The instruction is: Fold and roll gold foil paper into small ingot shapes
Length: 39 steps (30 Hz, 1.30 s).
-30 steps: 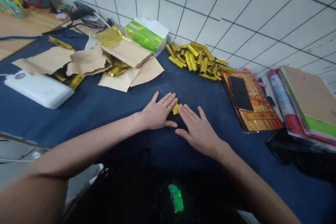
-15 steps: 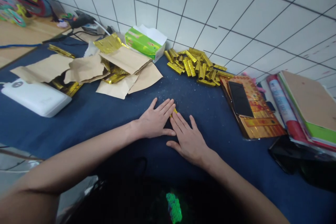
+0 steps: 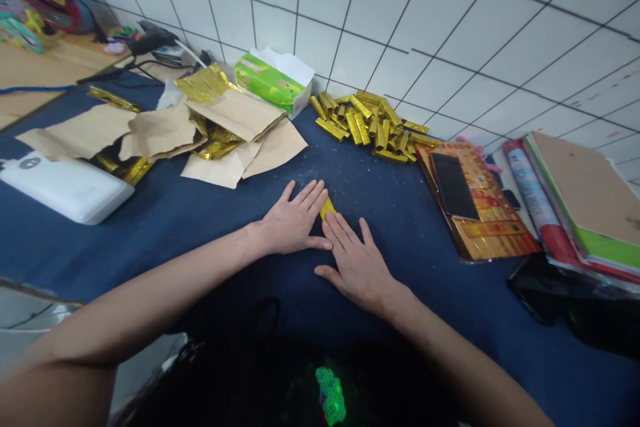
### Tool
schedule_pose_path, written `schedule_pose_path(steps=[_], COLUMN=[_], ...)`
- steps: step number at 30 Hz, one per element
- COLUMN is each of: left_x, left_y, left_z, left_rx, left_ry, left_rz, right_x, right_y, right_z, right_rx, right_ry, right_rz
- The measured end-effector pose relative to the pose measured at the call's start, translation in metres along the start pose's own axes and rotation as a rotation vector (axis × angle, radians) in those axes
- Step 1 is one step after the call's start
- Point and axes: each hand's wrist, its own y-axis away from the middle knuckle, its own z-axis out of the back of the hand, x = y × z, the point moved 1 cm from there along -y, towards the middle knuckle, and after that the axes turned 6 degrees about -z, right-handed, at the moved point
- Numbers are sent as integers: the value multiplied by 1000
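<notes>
A piece of gold foil paper (image 3: 327, 207) lies on the dark blue tabletop (image 3: 400, 233), mostly covered by my fingers. My left hand (image 3: 295, 219) is flat with fingers stretched out, its fingertips at the foil's left edge. My right hand (image 3: 357, 263) also lies flat, its fingertips on the lower end of the foil. The two hands meet near the left thumb. Beyond them, against the wall, a heap of small folded gold foil rolls (image 3: 367, 125) is piled up.
Torn brown paper (image 3: 240, 117) with gold foil sheets lies at left, beside a white power bank (image 3: 67, 187). A green tissue pack (image 3: 270, 80) stands by the tiled wall. At right are a black phone (image 3: 454, 185) on an orange-gold packet (image 3: 495, 230) and a stack of books (image 3: 585, 193).
My left hand has shifted slightly up and left, away from my right fingertips. More of the gold foil shows between the hands. The right hand stays nearly in place.
</notes>
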Motion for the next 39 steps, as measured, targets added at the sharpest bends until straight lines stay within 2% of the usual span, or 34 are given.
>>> schedule_pose_path(steps=[7, 11, 13, 22, 34, 39], left_x=[-3, -14, -16, -3, -2, -1], left_y=[2, 10, 12, 0, 0, 0], left_z=[3, 6, 6, 1, -1, -1], left_rx=[-42, -17, 5, 1, 10, 12], left_ry=[1, 46, 79, 71, 77, 97], left_rz=[20, -124, -145, -101, -124, -136], right_x=[3, 6, 7, 9, 10, 6], right_y=[1, 1, 1, 1, 12, 17], right_z=[-2, -3, -3, -1, -2, 11], right_rx=[-16, -41, -48, -42, -20, -30], right_ry=[-18, -46, -50, -14, -37, -127], right_rz=[-42, -77, -82, -82, -56, -31])
